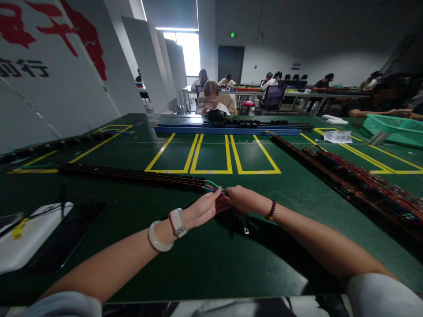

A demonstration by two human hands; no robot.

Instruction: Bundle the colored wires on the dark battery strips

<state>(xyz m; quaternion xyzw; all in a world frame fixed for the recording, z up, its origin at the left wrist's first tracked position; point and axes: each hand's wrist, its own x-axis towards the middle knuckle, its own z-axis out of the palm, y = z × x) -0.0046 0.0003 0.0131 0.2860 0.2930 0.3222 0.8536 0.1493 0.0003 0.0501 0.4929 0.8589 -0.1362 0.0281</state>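
Note:
A long black wiring harness [132, 176] lies across the green table, and a bundle of coloured wires [213, 186] comes out of its right end. My left hand [206, 207] is closed around these wires from the left. From the other side my right hand [241, 198] grips the same bundle, its fingers pressed together against the left hand. Below the hands hangs a loose wire end with a metal ring terminal [246, 230]. The exact hold of the fingertips is partly hidden where the hands overlap.
Yellow tape outlines [211, 171] mark the green table [178, 264]. Dark harnesses with red wires [370, 189] lie at the right, near a green basket [396, 130]. Blue rails [228, 130] lie at the back. A white device [36, 237] is at the left. Several people sit beyond.

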